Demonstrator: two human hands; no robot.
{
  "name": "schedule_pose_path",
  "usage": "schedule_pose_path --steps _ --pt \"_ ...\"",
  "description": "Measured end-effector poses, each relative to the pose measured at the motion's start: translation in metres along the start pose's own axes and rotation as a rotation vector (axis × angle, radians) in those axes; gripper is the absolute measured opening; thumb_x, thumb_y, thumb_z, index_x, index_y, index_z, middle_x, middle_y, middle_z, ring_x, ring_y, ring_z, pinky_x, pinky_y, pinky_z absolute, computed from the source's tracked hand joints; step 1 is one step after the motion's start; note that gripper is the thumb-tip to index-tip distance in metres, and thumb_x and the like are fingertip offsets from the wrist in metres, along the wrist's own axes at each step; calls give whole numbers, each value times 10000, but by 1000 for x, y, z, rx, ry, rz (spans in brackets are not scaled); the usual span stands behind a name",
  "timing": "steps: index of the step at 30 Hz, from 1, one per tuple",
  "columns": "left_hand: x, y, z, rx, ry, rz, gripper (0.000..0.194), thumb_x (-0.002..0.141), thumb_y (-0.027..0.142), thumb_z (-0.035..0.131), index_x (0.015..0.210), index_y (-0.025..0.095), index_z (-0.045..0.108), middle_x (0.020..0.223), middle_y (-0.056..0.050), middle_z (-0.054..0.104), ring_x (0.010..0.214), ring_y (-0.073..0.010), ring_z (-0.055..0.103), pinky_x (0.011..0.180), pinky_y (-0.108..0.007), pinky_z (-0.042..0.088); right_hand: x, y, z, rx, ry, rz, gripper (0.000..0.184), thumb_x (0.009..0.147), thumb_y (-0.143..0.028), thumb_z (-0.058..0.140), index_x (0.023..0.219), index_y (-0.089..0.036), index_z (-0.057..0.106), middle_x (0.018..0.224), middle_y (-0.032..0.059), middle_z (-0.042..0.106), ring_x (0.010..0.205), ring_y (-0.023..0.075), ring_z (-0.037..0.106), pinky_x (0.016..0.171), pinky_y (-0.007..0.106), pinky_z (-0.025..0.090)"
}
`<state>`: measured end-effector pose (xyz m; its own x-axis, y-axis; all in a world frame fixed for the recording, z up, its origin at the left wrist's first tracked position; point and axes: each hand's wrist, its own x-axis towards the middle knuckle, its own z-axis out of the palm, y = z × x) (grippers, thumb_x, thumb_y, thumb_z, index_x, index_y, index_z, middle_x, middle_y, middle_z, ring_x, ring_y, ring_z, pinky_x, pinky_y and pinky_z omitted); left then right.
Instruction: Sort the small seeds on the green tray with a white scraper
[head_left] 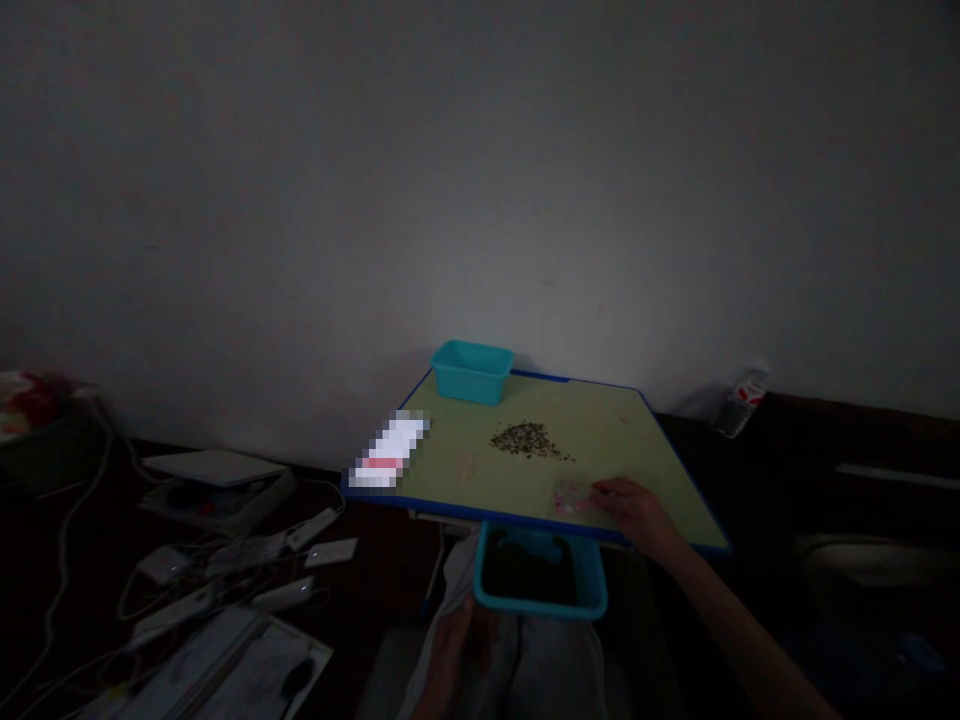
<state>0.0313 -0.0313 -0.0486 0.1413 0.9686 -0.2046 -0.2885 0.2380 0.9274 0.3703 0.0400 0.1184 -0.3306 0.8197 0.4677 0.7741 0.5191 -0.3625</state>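
At the near right of the small table, my right hand (pixel 628 508) has its fingers closed at the edge of a flat, pink-patterned piece (pixel 571 498), which lies on or just over the tabletop. Farther back is a loose heap of small dark and pale bits, like seeds or beans (pixel 527 440). A small pale patch of bits (pixel 466 467) lies left of it. My left hand (pixel 463 637) is low by the near left corner of a teal basin (pixel 540 608) on my lap; its fingers are too dark to read. Dark contents fill part of that basin.
A second teal basin (pixel 472 385) stands at the table's back left, near the wall. A blurred-out bright phone-like object (pixel 390 452) lies on the table's left edge. Cables and power strips (pixel 281 592) clutter the floor at left. A plastic bottle (pixel 742 402) is at right.
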Motion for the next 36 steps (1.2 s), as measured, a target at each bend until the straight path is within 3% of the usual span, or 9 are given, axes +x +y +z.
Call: schedule_pose_path --steps 6,12,17,23,31,36 --pt "2 0 1 -59 0 -22 684 783 772 558 640 133 753 536 -79 698 388 -163 558 399 -273 386 38 -8 6 -15 -141 -73 399 781 -28 564 1012 -247 805 1150 95 755 1074 255 676 952 416 535" --pt "-3 -1 3 -116 8 -15 652 829 725 552 649 129 745 556 -64 690 406 -141 550 405 -255 383 82 -29 22 -36 -237 -89 372 784 -43 571 983 -247 811 1151 74 759 1046 244 682 991 401 497" --pt "-3 1 3 -92 -25 30 632 874 694 511 682 141 749 561 -63 689 421 -148 556 427 -268 392 109 -37 47 -37 -234 -145 341 822 -56 572 995 -232 807 1165 75 754 1069 244 677 983 388 497" --pt "2 0 2 -82 -28 -15 688 799 781 528 596 155 731 485 -60 653 385 -158 561 407 -277 387 138 -47 69 -58 -242 -197 284 854 -84 595 956 -238 811 1121 66 767 1049 243 685 973 396 500" --pt "4 -10 -3 -134 -56 -14 642 835 723 546 665 136 742 556 -66 692 389 -146 571 393 -260 398 143 -40 63 22 -139 -115 276 841 -91 627 909 -280 817 1105 36 777 1044 226 707 973 405 529" --pt "3 -9 -1 -151 -39 -7 637 826 715 568 660 127 748 530 -61 683 401 -139 563 386 -245 388 128 -23 51 162 -16 92 188 823 -192 695 932 -290 813 1053 22 790 1001 228 735 931 384 563"
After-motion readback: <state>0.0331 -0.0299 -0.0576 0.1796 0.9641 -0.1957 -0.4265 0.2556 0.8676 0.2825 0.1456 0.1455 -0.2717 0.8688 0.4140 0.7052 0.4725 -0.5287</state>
